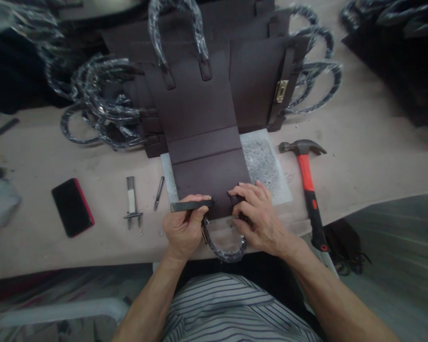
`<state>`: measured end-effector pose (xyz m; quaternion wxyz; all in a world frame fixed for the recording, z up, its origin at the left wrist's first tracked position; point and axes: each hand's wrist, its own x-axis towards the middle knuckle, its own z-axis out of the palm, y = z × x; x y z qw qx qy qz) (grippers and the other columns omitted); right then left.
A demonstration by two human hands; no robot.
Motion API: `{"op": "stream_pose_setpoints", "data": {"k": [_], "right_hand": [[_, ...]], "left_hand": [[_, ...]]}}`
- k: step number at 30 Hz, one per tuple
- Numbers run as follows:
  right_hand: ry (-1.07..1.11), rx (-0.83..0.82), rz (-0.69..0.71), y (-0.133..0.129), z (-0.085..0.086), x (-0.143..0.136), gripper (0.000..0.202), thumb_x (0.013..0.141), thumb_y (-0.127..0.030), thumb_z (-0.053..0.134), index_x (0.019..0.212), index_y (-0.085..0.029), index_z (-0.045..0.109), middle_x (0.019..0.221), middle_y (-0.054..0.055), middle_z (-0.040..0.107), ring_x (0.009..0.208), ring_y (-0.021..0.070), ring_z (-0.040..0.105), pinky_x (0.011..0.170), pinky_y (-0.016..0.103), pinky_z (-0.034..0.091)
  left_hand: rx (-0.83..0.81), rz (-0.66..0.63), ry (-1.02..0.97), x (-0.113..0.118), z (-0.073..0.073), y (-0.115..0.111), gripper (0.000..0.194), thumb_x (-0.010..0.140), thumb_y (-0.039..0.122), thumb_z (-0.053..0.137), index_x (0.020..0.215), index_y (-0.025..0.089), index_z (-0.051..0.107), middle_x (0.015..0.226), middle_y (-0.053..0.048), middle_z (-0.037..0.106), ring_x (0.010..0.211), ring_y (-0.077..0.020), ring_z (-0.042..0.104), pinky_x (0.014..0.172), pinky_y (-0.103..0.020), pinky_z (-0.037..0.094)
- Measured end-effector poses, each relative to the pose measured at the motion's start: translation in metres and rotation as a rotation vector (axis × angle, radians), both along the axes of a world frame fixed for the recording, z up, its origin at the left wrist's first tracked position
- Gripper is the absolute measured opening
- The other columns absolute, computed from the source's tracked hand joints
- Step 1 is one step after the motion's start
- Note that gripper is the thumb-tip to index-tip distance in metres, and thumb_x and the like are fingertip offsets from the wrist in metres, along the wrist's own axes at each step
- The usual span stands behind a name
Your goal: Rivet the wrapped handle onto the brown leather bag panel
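A long dark brown leather bag panel (207, 175) lies folded flat in front of me, its near end by the table edge. My left hand (185, 228) pinches a dark bar-shaped tool (190, 205), held nearly level, with its narrow end at the leather. Curled at the panel's near right corner, my right hand (258, 216) grips the base of a plastic-wrapped bag handle (228, 255). That handle loops toward me over the edge; its right base is partly hidden by my fingers. A second wrapped handle (199, 35) stands at the panel's far end.
Right of the panel lies a claw hammer (308, 185). A speckled pale slab (266, 164) is under the leather. To the left are a phone (73, 207), a pronged metal tool (131, 202) and a thin metal rod (159, 193). Stacked brown bags (260, 80) stand behind.
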<state>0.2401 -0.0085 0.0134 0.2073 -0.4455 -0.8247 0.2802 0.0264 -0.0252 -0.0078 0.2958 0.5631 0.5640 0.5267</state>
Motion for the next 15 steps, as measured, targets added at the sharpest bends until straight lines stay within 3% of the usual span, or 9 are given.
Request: {"op": "stream_pose_setpoints", "data": {"k": [15], "right_hand": [[0.039,0.039,-0.007,-0.0020,-0.0060,0.0010,0.011,0.085,-0.020,0.059,0.094,-0.023,0.054,0.136,0.007,0.058,0.138,0.0295,0.042,0.121,0.059,0.017]], "left_hand": [[-0.029,0.050,0.061,-0.0043,0.0079,-0.0010,0.010,0.090,0.024,0.071,0.098,0.017,0.073,0.094,-0.004,0.078,0.086,-0.0180,0.076,0.085,-0.030,0.062]]}}
